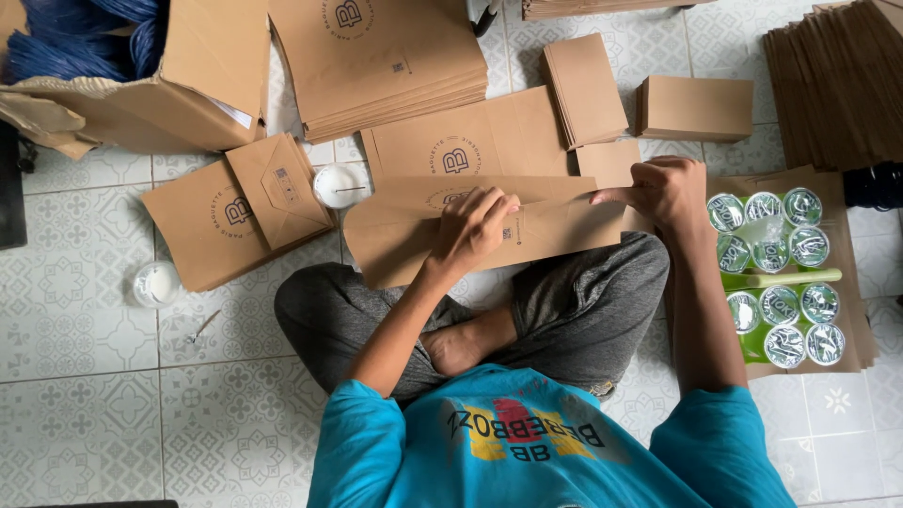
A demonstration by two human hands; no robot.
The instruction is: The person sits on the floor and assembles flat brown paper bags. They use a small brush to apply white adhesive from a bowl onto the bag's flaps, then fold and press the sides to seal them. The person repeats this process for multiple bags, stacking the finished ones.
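Both the left hand and the right hand pinch a flat brown paper bag over crossed knees. Bag stacks, a white lid and foil-topped cups crowd the tiled floor.

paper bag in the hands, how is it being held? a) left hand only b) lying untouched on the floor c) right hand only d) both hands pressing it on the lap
d: the left hand and the right hand both press the flat brown paper bag across the lap.
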